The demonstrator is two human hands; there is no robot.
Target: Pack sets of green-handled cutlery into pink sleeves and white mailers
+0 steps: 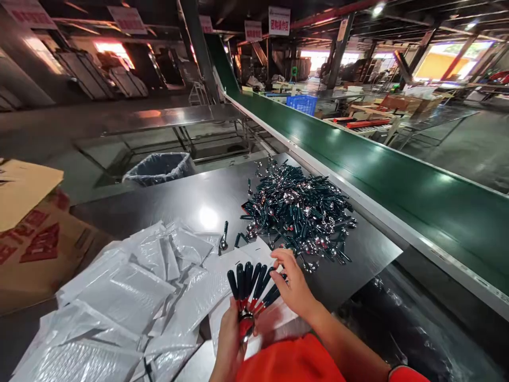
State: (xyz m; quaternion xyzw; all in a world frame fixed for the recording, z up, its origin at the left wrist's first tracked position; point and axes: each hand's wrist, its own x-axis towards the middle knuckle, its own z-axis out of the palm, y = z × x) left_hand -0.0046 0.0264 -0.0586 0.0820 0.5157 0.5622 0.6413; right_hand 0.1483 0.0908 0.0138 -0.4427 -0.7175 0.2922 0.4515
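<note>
There are two hands [262, 307], roughly seven held spoons [248, 281], one blue crate [301, 104].

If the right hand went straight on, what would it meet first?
The dark spoon handles fanned in the left hand; depth is unclear, so the right hand may already touch them.

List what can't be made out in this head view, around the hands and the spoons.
Head view only:
The lower part of the spoon bundle: hidden by the left hand gripping it.
The lower spoons in the loose pile: buried under the upper ones, too many to count.
The hanging sign: lettering too small to read reliably.
The bubble mailers: cut off by the bottom edge.
</note>
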